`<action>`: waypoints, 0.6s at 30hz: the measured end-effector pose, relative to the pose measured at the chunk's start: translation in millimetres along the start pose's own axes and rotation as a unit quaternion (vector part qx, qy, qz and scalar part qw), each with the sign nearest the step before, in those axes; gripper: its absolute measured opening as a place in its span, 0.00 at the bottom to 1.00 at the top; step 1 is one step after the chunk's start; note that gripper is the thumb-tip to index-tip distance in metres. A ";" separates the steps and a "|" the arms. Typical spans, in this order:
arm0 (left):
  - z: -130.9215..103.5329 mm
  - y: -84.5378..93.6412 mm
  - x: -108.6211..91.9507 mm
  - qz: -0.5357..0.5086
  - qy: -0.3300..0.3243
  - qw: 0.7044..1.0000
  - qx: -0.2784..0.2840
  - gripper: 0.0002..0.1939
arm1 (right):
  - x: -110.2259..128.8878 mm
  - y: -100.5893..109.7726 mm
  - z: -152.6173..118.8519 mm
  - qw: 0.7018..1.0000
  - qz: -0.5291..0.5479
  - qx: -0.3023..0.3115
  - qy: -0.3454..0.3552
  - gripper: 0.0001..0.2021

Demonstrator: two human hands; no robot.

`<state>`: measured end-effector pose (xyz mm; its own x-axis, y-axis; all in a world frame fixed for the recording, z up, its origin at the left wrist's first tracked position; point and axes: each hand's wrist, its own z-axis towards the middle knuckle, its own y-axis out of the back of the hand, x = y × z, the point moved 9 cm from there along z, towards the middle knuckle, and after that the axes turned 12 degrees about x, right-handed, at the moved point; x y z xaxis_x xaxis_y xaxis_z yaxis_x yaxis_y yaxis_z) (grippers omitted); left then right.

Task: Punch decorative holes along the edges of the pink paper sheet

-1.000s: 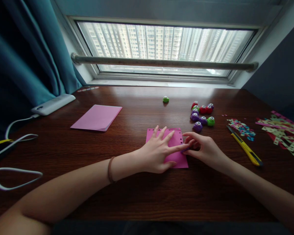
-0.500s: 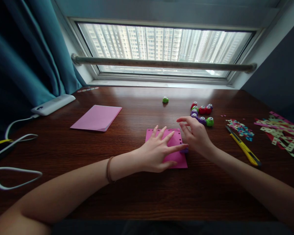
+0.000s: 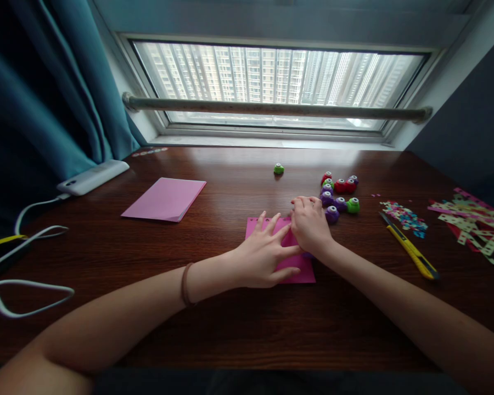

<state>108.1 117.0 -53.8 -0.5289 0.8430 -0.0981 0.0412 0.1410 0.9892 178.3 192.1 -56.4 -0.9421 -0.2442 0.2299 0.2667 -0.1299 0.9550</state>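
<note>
A bright pink sheet of paper (image 3: 286,278) lies on the dark wooden table, with small punched holes along its top edge. My left hand (image 3: 267,252) rests flat on it, fingers spread. My right hand (image 3: 312,226) is over the sheet's upper right part, its fingers curled and together; what is under them is hidden. A sliver of a purple craft punch (image 3: 308,255) shows at the sheet's right edge, beneath my right hand. Just right of that hand stands another purple craft punch (image 3: 331,214).
Several red, green and purple punches (image 3: 340,186) stand beyond my right hand, and one green punch (image 3: 279,169) farther back. A yellow utility knife (image 3: 411,247), confetti (image 3: 407,216) and paper strips (image 3: 473,225) lie right. Left are pale pink paper (image 3: 164,199) and a white corded device (image 3: 94,177).
My right hand has moved left onto the pink sheet, and its fingers have curled closer together. The purple punch beside it has come into view. My left hand stays in place.
</note>
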 end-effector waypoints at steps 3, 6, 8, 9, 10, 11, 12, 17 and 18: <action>-0.2 -0.9 0.6 -0.002 -0.001 1.000 -0.002 0.20 | 1.3 1.3 -1.2 1.000 0.006 -0.005 0.001 0.14; 0.5 -3.3 1.7 -0.004 0.000 1.000 -0.009 0.21 | 3.3 3.5 -0.9 1.000 0.020 -0.007 0.010 0.13; 1.7 -6.9 1.7 -0.009 -0.002 1.000 -0.009 0.23 | 5.5 7.4 -0.3 0.999 0.031 -0.011 0.023 0.13; 2.4 -8.9 1.1 -0.012 -0.005 1.000 -0.007 0.24 | 6.7 10.7 -0.5 0.999 0.041 -0.014 0.033 0.13; 3.0 -10.6 0.3 -0.015 -0.008 1.000 -0.006 0.25 | 7.8 14.9 -1.5 0.997 0.061 -0.019 0.048 0.13; 3.5 -11.9 -0.6 -0.016 -0.011 1.000 -0.006 0.26 | 7.9 19.7 -3.4 0.993 0.096 -0.022 0.065 0.12; 3.8 -12.9 -1.5 -0.016 -0.014 1.000 -0.006 0.27 | 6.7 24.2 -6.2 0.986 0.145 -0.020 0.083 0.11; 3.5 -15.3 -2.6 -0.025 -0.024 0.999 0.000 0.33 | -14.8 24.2 -33.6 0.905 0.395 0.103 0.118 0.13; 3.4 -15.1 -1.9 -0.028 -0.023 0.999 0.000 0.33 | -18.4 22.8 -41.3 0.899 0.401 0.124 0.127 0.15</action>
<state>111.3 115.0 -68.9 -0.4901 0.8572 -0.1580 0.0131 0.1885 0.9820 210.2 154.0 -46.6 -0.3815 -0.3782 0.8435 0.7564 0.3968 0.5200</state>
